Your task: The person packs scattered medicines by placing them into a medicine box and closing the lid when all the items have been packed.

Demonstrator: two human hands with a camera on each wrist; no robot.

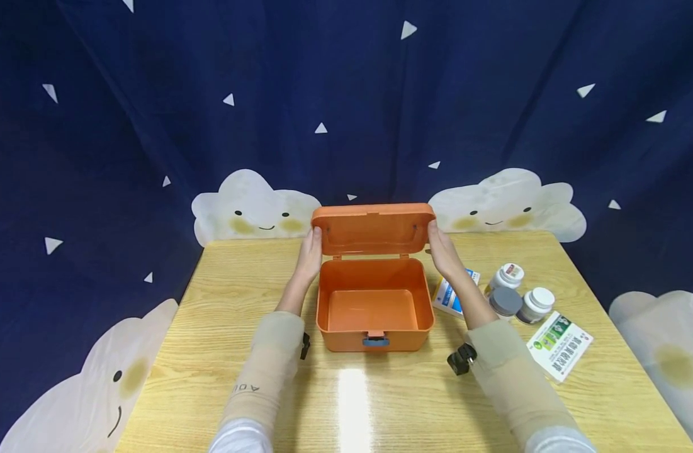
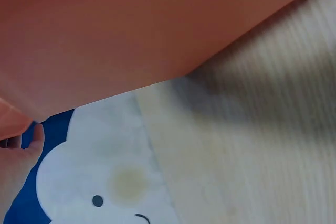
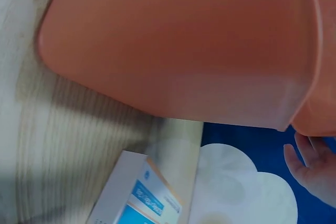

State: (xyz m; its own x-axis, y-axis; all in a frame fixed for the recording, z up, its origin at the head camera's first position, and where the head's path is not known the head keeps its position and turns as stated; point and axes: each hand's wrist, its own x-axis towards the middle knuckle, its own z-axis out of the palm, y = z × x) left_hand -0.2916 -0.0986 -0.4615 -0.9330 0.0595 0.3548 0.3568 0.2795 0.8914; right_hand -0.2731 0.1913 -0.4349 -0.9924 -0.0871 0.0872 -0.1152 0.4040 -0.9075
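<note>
An orange box [image 1: 371, 308] stands on the table with its lid [image 1: 374, 229] raised at the back and its inside bare. My left hand [image 1: 309, 255] holds the lid's left edge, thumb in front. On the lid's right edge is my right hand [image 1: 445, 251], its thumb also on the near side. The blue latch [image 1: 376, 341] sits at the box's front. In the left wrist view the left hand [image 2: 18, 169] touches the lid's edge [image 2: 11, 120]; the right wrist view shows the right hand [image 3: 315, 169] at the lid's other side [image 3: 320, 111].
Right of the box lie a blue and white carton [image 1: 449, 301], a white bottle [image 1: 510, 274], a grey-capped bottle [image 1: 505, 302], another white bottle [image 1: 537, 302] and a green and white carton [image 1: 560, 346]. A dark blue curtain [image 1: 357, 94] hangs behind the table [image 1: 233, 327].
</note>
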